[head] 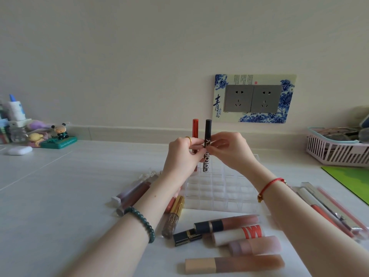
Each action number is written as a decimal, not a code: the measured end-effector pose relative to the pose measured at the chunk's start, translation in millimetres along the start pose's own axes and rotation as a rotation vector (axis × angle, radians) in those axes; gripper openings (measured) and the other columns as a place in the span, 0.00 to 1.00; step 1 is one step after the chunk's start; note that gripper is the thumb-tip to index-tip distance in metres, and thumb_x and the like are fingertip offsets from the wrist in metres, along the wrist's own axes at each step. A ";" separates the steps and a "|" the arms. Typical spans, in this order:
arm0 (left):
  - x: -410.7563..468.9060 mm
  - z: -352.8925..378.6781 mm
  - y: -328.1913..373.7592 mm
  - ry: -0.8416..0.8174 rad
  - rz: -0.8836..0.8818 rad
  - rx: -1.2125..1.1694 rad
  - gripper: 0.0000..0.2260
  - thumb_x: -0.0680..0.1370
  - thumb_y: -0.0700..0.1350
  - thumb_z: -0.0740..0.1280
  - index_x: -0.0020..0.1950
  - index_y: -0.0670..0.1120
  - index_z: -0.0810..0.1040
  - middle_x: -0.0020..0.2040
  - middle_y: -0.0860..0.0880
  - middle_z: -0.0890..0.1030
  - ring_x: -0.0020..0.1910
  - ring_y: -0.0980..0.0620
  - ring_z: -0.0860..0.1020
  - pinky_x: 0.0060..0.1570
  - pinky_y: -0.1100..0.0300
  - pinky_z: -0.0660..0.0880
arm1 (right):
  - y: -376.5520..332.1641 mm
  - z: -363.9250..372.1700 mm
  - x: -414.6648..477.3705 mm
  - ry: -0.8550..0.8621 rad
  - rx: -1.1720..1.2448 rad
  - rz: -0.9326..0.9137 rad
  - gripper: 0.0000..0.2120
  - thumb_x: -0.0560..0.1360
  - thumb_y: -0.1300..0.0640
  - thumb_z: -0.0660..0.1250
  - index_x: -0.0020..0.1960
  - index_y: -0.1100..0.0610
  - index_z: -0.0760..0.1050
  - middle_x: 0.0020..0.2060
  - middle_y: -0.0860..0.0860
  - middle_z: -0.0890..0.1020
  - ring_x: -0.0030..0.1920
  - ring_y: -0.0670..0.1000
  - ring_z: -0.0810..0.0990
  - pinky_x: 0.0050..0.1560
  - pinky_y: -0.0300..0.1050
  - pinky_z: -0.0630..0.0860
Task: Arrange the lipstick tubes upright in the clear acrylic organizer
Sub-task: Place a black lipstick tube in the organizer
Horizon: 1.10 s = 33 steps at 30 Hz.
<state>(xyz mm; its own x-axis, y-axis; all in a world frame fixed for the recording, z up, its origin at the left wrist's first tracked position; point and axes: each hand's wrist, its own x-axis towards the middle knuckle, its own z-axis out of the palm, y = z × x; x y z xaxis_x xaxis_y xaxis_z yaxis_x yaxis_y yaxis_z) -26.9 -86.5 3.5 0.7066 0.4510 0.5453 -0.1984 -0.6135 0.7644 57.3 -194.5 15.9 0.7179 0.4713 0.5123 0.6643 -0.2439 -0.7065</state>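
A clear acrylic organizer (219,188) with a grid of cells sits on the white table. Above its far left cells my left hand (180,156) holds a red tube (195,129) upright. My right hand (229,149) pinches a black tube with white lettering (207,136), also upright, right beside the red one. The lower ends of both tubes reach the organizer's back row; I cannot tell whether they sit in cells. Several loose tubes (235,240) lie flat in front of the organizer, and more tubes (135,191) lie to its left.
Long tubes in clear wrapping (331,208) lie at the right, by a green mat (353,178). A pink slatted basket (337,148) stands at the far right. Figurines (60,134), bottles and a white earbud case (20,150) crowd the far left. A double socket (252,98) is on the wall.
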 end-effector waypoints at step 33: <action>-45.6 -130.4 -69.7 -0.073 -0.422 0.337 0.12 0.69 0.50 0.72 0.48 0.47 0.80 0.42 0.53 0.81 0.41 0.60 0.77 0.40 0.68 0.70 | -71.3 50.5 -33.3 -0.377 -0.154 -0.213 0.09 0.71 0.57 0.68 0.51 0.56 0.78 0.36 0.45 0.78 0.38 0.44 0.78 0.40 0.31 0.75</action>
<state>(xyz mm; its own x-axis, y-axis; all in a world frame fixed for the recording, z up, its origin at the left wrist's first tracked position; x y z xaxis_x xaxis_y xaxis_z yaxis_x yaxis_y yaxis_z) -133.9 20.2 -29.8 0.7251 0.6646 0.1803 0.3331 -0.5677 0.7528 -24.5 -150.0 24.6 0.4551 0.7934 0.4043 0.8325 -0.2181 -0.5092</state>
